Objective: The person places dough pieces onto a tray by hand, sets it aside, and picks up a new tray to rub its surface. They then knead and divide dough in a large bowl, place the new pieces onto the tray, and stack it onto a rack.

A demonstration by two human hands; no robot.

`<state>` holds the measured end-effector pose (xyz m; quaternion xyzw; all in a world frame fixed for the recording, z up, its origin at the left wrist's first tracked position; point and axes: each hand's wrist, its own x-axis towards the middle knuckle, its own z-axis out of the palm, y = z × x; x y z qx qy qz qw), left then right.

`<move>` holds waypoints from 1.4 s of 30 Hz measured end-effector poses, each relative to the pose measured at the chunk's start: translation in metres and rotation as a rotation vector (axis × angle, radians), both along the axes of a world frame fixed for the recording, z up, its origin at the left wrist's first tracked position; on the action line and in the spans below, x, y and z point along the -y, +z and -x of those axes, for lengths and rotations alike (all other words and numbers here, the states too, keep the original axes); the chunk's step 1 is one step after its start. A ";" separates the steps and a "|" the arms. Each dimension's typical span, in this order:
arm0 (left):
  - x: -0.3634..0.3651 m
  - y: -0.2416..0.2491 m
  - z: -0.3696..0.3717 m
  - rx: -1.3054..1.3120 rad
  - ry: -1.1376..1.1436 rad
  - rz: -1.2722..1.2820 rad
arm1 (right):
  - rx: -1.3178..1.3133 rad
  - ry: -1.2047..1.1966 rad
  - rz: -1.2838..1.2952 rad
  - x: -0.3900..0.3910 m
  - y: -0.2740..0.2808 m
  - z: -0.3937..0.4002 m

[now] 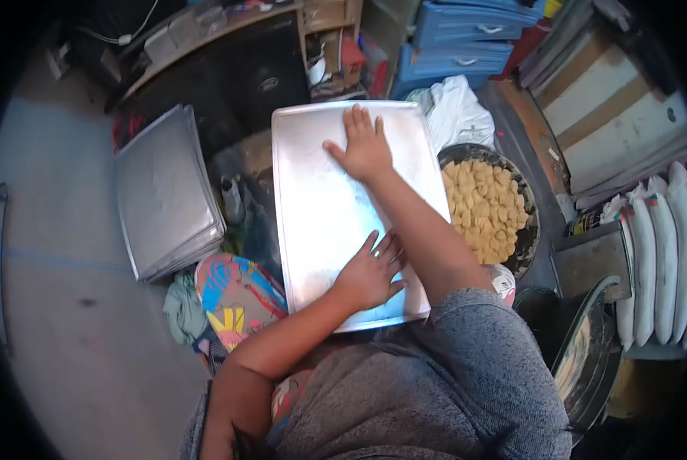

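Note:
A shiny metal tray lies across my lap, its long sides running away from me. My right hand rests flat near its far edge, fingers spread and holding nothing. Closer to me, my left hand lies on the lower part of the tray with its fingers apart, just beside my right forearm. To the right of the tray stands a round dark pan with many pieces of yellowish dough in it, partly hidden by the tray and my arm.
A stack of metal trays leans at the left. White cloth lies beyond the pan, before blue drawers. Long white filled bags stand at the right, near a dark curved-rim container. A wooden shelf is at the back.

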<state>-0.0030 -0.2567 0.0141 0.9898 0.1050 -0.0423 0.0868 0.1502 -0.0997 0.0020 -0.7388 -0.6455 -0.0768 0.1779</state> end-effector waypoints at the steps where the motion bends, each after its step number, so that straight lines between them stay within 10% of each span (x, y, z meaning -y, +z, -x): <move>1: -0.003 -0.003 -0.003 0.102 0.029 0.026 | -0.029 0.001 -0.001 0.001 0.002 -0.001; 7: -0.008 0.004 0.005 0.216 0.054 0.066 | -0.187 0.127 0.118 0.006 0.013 -0.014; 9: -0.021 0.010 0.011 0.314 0.191 0.503 | -0.244 0.121 0.034 0.006 0.036 -0.025; 16: -0.104 0.149 0.029 1.120 0.470 0.069 | -0.047 0.309 -0.764 0.084 0.262 -0.017; 19: -0.115 0.163 0.018 1.148 0.527 0.012 | -0.015 0.221 -0.780 0.103 0.278 -0.011; 23: -0.139 0.044 -0.005 0.625 0.737 -0.331 | 0.147 -0.169 -0.492 0.059 0.101 -0.017; 24: -0.140 0.016 -0.004 0.616 0.730 -0.331 | 0.054 -0.201 0.032 0.059 0.001 -0.017; 34: -0.150 -0.005 0.011 0.341 0.820 -0.139 | -0.131 -0.194 0.019 0.062 -0.002 -0.023; 38: -0.165 -0.009 0.072 0.750 1.035 0.013 | -0.802 -0.177 -0.291 0.109 0.034 -0.073; 42: -0.167 -0.064 0.134 1.026 1.354 0.941 | -1.231 -0.299 -0.177 0.185 -0.003 -0.132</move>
